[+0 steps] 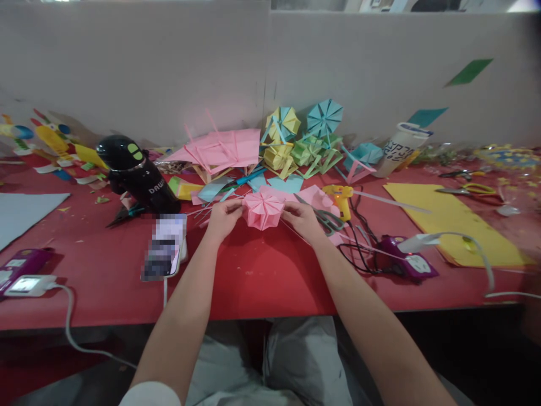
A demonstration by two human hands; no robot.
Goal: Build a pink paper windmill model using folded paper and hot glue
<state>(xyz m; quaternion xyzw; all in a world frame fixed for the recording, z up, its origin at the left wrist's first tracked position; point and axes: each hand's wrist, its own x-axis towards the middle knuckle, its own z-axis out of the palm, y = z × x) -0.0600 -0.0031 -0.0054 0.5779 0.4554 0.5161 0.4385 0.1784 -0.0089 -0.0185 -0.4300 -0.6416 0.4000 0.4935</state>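
Between my two hands is a pink folded paper lantern [264,208], round with pleats that meet at its top centre. My left hand [225,219] pinches its left side, and my right hand [302,219] grips its right side. The lantern is held over the red tabletop [262,276]. Just beyond my right hand lie dark-handled scissors [328,221] and a yellow glue gun [340,201]. Several finished paper lanterns in yellow, green and blue, such as a blue pleated one [324,117], are piled at the back.
A black bottle [139,175] and a phone [165,247] stand left. Pink paper pieces [224,149] lean at the back wall. To the right are a purple power strip [406,259] with cables, yellow paper sheets [448,225], yellow-handled scissors [477,190] and a white cup [399,148].
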